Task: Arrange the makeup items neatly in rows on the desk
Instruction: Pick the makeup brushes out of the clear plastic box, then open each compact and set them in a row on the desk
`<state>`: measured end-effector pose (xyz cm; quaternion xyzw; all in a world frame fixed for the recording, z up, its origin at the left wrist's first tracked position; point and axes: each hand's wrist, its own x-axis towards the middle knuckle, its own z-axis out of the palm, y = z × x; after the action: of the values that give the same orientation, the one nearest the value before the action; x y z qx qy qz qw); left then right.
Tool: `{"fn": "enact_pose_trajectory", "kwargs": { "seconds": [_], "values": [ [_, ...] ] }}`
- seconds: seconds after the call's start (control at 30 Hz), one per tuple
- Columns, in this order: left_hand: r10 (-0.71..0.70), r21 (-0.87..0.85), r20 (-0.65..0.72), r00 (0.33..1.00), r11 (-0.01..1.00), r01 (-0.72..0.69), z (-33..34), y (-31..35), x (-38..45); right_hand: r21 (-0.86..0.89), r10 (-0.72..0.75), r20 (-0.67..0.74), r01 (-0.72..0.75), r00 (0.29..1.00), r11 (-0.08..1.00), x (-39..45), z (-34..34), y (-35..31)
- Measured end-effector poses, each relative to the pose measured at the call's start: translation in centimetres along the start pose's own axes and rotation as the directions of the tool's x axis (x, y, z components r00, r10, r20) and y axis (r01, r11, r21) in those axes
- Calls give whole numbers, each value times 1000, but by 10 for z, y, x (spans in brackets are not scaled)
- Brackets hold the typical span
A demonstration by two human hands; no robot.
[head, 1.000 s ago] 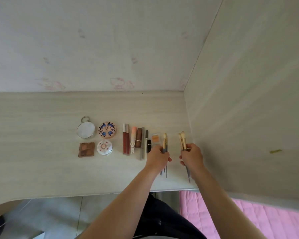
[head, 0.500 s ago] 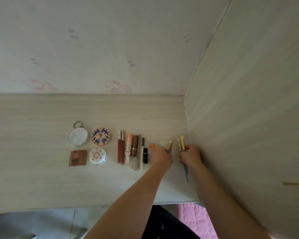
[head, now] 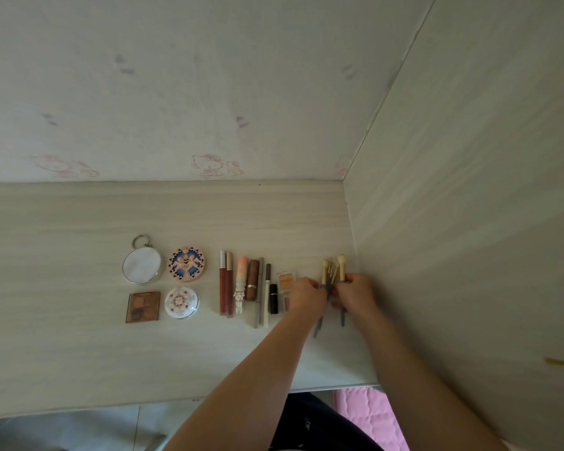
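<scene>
The makeup brushes [head: 332, 275] sit at the right end of the desk [head: 79, 353], close to the wooden side panel [head: 469, 222], bunched together with their pale bristle heads pointing far and their grey handles pointing near. The left hand [head: 308, 296] curls its fingers round the left part of the bunch, and the right hand [head: 355, 292] grips the right part, so both hands hold brushes and nearly touch each other; the handle tips stick out below the hands, slightly fanned.

Just left of the left hand lies a small orange blush palette [head: 286, 281], partly covered by that hand, with a black lipstick [head: 273, 298] beside it. Further left comes a row of slim items lying parallel, far to near: a white pencil [head: 267, 296], a grey pencil [head: 260, 292], a brown lipstick [head: 252, 279], a peach tube with a white charm [head: 240, 281] and two red lip glosses [head: 225, 283].

Left of these, well apart, four compacts form a square: a round patterned compact [head: 186, 264] far right, a round mirror with a ring [head: 142, 265] far left, a white round compact [head: 181, 302] near right and a brown eyeshadow palette [head: 143, 306] near left.

Behind the desk rises a pale wall with faint pink cartoon prints [head: 209, 164]; a pink quilted fabric [head: 368, 415] shows below the desk's near edge
</scene>
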<state>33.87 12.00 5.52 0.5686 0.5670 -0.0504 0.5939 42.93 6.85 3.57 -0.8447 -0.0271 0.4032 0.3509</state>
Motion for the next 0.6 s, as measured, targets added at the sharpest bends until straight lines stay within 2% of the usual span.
{"fn": "enact_pose_trajectory", "kwargs": {
  "seconds": [0.13,0.23,0.37,0.6],
  "values": [
    [50,50,21,999,997,-51,-3,1,0,-49,-23,-30,22,999,999,6,-2,8],
    [85,162,32,996,983,-89,-6,2,-2,-74,-39,-22,37,999,997,33,-1,32],
    [131,240,31,991,961,-134,-12,1,-7,-161,-98,13,99,995,982,-14,-9,1],
    [249,232,-40,968,944,-234,-38,-2,-23,-438,-276,50,269,960,858,-44,-12,-13]
  ]
}}
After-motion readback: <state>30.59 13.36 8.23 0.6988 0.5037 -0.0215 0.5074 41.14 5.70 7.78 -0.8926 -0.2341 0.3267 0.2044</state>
